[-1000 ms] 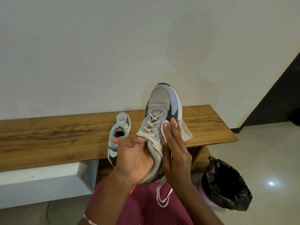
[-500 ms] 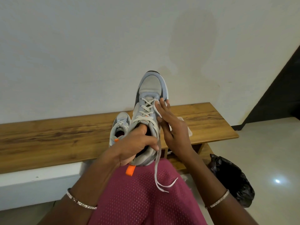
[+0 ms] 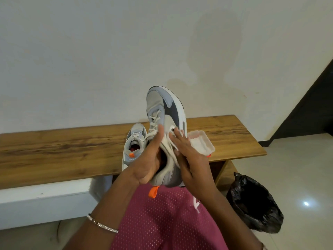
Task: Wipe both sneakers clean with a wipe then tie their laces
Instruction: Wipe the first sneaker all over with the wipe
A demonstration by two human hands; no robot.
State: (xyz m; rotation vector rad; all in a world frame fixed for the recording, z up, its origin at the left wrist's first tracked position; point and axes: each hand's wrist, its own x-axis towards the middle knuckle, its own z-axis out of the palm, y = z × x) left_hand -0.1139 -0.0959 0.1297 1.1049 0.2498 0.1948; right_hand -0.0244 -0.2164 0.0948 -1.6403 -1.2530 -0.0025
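I hold a grey, white and dark blue sneaker [image 3: 167,109] toe-up over my lap. My left hand [image 3: 144,163] grips its heel and collar, thumb lying up along the loose laces. My right hand [image 3: 189,156] lies against the sneaker's right side with straight, spread fingers, pressing a white wipe [image 3: 171,141] that is mostly hidden under them. An orange pull tab [image 3: 153,193] hangs from the heel. The second sneaker [image 3: 135,139] stands on the wooden bench [image 3: 54,150] just left of my hands, its laces loose.
A translucent plastic tub [image 3: 201,143] sits on the bench behind my right hand. A bin lined with a black bag [image 3: 252,204] stands on the tiled floor at the right. A white wall rises behind the bench, and my lap in pink mesh fabric [image 3: 162,222] fills the foreground.
The sneaker has turned so its right side shows more. My right hand slid down from the laces onto that side, and my left hand shifted lower round the heel.
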